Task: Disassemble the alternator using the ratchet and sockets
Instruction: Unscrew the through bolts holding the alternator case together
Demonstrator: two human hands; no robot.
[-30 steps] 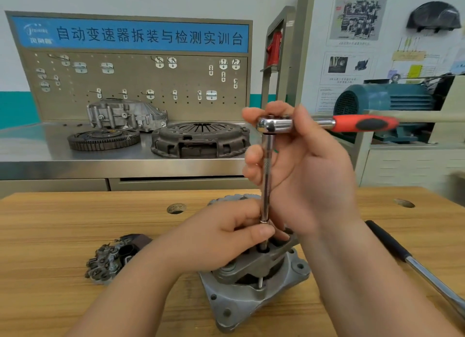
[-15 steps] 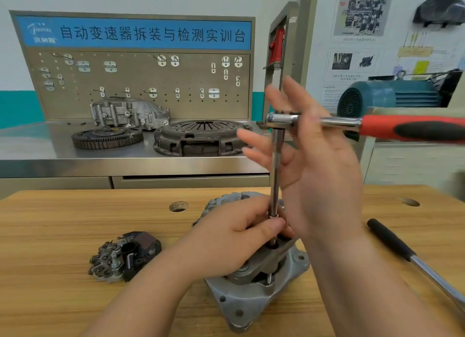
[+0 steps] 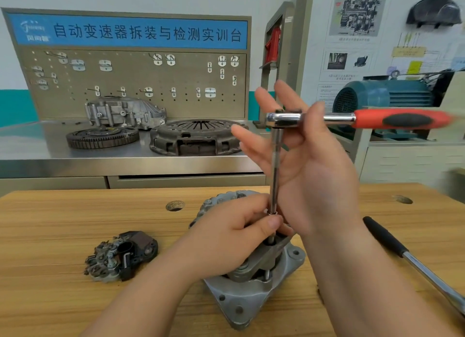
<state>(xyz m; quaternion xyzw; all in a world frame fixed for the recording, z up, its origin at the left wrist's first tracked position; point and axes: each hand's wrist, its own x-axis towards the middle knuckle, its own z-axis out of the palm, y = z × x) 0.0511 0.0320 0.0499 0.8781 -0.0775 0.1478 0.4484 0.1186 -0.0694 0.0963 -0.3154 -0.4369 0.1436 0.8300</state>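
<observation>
The grey alternator (image 3: 241, 301) stands on the wooden bench (image 3: 50, 236), with its rear bracket tilted up. A long chrome extension bar (image 3: 275, 165) rises upright from it to a ratchet (image 3: 402, 119) whose red handle points right and is blurred. My left hand (image 3: 226, 238) rests on top of the alternator, thumb and fingers curled round the bar's lower end. My right hand (image 3: 317, 175) is behind the bar with fingers spread straight. Its thumb lies across the ratchet's neck beside the head.
A removed dark rectifier and regulator part (image 3: 123, 256) lies left of the alternator. A black-handled breaker bar (image 3: 407, 253) lies at the right. The bench has round holes (image 3: 175, 205). Behind stand a steel counter with a clutch cover (image 3: 196, 137), a flywheel (image 3: 102, 136) and a blue motor (image 3: 385, 95).
My right hand went from gripping the ratchet head to spread, straight fingers. The red handle appears to have swung nearer. My left hand stayed on the bar's base.
</observation>
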